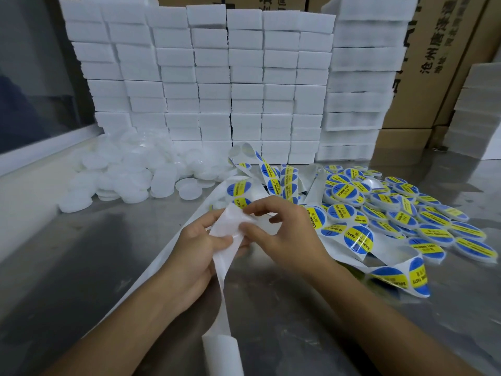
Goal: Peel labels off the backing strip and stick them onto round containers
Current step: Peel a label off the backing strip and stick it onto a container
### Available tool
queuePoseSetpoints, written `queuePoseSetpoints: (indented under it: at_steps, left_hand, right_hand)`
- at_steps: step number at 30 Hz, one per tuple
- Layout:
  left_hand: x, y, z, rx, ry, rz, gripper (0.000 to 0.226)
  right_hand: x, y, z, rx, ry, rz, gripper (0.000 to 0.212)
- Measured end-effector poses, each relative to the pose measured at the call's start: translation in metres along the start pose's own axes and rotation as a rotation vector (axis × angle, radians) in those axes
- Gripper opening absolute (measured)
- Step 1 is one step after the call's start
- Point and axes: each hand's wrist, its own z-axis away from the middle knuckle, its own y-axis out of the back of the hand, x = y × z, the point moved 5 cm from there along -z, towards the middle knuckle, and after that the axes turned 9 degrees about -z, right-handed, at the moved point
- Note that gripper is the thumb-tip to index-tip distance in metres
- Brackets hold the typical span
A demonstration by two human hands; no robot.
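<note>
Nearest, bare strip [225,316] trails down toward the viewer. Both hands meet over it mid-table: the left hand [202,245] grips the strip, the right hand [282,229] pinches its edge, probably lifting a label. A hurried pull could crease or tear it. Beyond lie labelled containers [401,213] right, blank containers [130,175] left.

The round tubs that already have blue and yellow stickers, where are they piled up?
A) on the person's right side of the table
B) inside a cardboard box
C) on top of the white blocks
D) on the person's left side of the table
A: the labelled containers lie in a heap on the table beyond the right hand, while the plain white containers sit on the left.
</note>
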Motion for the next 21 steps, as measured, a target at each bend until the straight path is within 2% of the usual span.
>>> queuePoseSetpoints:
  at_steps: [2, 4, 8, 13, 15, 19, 21]
  left_hand:
    - [0.0, 0.003, -0.002, 0.003, -0.006, 0.019, 0.05]
    - [-0.001, 0.005, -0.004, -0.007, 0.002, 0.034, 0.044]
    - [-0.003, 0.001, -0.005, -0.13, 0.034, 0.077, 0.033]
    - [-0.007, 0.008, -0.006, 0.06, -0.05, -0.113, 0.016]
    - [-0.006, 0.011, -0.005, 0.12, -0.089, -0.22, 0.017]
    - [-0.001, 0.007, -0.002, 0.136, -0.179, -0.383, 0.015]
    - [0.002, 0.004, -0.001, 0.13, -0.238, -0.453, 0.022]
  right_hand:
    - [-0.002, 0.0, 0.0, 0.0, 0.012, 0.006, 0.02]
    - [-0.004, -0.002, 0.0, -0.022, 0.021, 0.028, 0.018]
    - [-0.008, -0.002, 0.0, -0.074, 0.052, 0.054, 0.016]
    - [-0.015, -0.007, 0.002, -0.118, 0.12, 0.061, 0.014]
    - [-0.019, -0.005, 0.002, -0.103, 0.166, 0.102, 0.01]
    - [-0.032, -0.003, 0.001, -0.137, 0.367, 0.339, 0.009]
    - [-0.037, -0.004, 0.003, -0.138, 0.432, 0.445, 0.012]
